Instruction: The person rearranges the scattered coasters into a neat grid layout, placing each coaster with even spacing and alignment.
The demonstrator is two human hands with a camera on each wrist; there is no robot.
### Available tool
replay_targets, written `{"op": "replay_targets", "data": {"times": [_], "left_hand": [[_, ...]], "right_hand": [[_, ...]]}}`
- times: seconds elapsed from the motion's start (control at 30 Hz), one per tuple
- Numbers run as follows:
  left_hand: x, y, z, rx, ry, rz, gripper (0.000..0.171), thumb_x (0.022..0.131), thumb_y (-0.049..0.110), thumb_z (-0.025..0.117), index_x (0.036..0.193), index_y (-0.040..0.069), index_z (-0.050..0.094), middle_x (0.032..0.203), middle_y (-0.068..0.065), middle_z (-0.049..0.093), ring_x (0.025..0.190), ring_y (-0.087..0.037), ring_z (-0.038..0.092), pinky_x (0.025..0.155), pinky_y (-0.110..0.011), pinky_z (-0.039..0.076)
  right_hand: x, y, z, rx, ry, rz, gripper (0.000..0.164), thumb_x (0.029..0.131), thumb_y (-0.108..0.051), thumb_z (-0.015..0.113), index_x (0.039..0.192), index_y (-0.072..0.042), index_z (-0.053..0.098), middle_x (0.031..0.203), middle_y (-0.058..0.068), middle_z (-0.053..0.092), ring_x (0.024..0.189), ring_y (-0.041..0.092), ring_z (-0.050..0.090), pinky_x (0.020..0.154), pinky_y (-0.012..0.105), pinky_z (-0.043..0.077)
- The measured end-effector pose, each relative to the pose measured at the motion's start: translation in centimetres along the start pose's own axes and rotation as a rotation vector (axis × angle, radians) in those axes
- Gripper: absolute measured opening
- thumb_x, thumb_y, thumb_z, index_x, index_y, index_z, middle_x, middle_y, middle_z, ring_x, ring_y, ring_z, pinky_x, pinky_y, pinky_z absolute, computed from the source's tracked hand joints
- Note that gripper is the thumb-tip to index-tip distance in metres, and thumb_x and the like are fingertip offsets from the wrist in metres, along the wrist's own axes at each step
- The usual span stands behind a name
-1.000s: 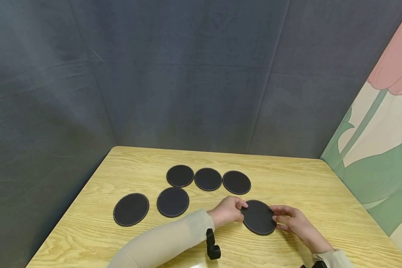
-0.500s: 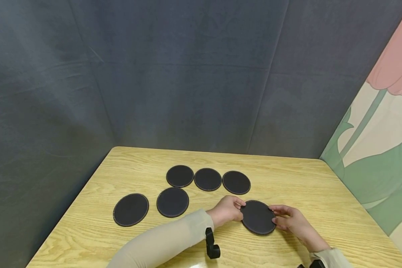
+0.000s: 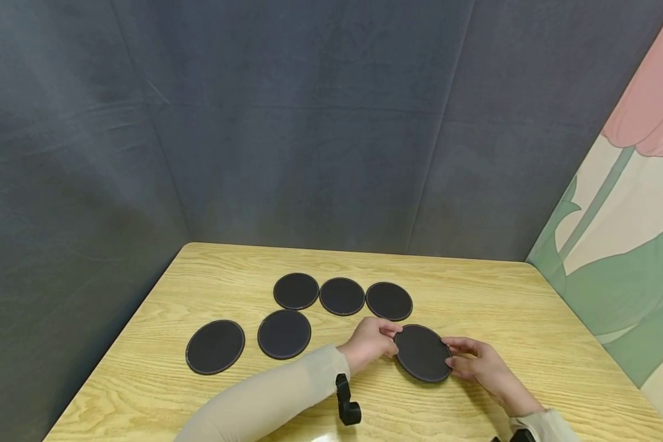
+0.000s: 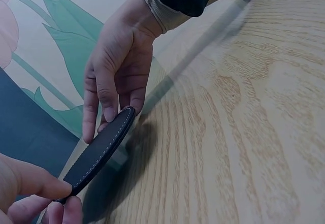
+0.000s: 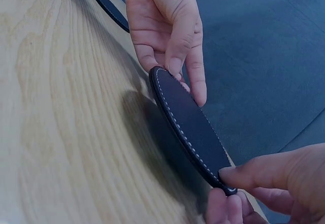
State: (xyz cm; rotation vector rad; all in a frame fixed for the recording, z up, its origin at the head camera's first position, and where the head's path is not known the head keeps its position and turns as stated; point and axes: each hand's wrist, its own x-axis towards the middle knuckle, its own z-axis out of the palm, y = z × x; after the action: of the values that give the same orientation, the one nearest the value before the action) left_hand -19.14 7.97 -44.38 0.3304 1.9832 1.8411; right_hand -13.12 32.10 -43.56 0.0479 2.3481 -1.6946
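A round black coaster (image 3: 423, 353) with pale stitching around its rim is held between both hands at the front right of the table. My left hand (image 3: 369, 344) pinches its left edge between thumb and fingers. On the opposite edge, my right hand (image 3: 479, 367) grips it the same way, thumb on top. Both wrist views show the coaster (image 4: 99, 150) raised a little off the wood, its shadow beneath. Nearest to the left hand lies another black coaster (image 3: 389, 301), flat on the table.
Two more coasters (image 3: 342, 296) (image 3: 296, 291) continue the back row on the wooden table (image 3: 497, 307). Further left lie a dark coaster (image 3: 284, 334) and another coaster (image 3: 215, 347). A grey-blue curtain (image 3: 309, 135) hangs behind; a flower-painted wall (image 3: 630, 258) stands right.
The held coaster has come up off the table and shifted slightly away and to the left, both hands moving with it. The other coasters have stayed put.
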Motion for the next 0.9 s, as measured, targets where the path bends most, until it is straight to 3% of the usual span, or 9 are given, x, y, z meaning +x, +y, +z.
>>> {"op": "replay_targets", "data": {"times": [0.23,0.9], "left_hand": [[0.0,0.1,-1.0,0.024,0.004,0.035,0.042,0.073,-0.016,0.065,0.111,0.001,0.070,0.098,-0.006,0.058,0.084,-0.012,0.050,0.066,-0.021,0.051],[-1.0,1.0,-4.9,-0.016,0.065,0.037,0.041,0.075,-0.013,0.067,0.113,0.002,0.070,0.104,-0.010,0.056,0.089,-0.017,0.051,0.068,-0.024,0.054]], "right_hand": [[0.4,-0.9,0.6,0.003,0.024,0.000,0.058,0.088,-0.002,0.065,0.137,0.016,0.040,0.126,0.029,0.044,0.095,0.009,0.060,0.081,0.027,0.058],[2.4,-3.9,3.1,-0.010,0.048,-0.043,0.053,0.089,-0.003,0.064,0.137,0.011,0.045,0.125,0.026,0.047,0.096,0.013,0.062,0.081,0.026,0.057]]}}
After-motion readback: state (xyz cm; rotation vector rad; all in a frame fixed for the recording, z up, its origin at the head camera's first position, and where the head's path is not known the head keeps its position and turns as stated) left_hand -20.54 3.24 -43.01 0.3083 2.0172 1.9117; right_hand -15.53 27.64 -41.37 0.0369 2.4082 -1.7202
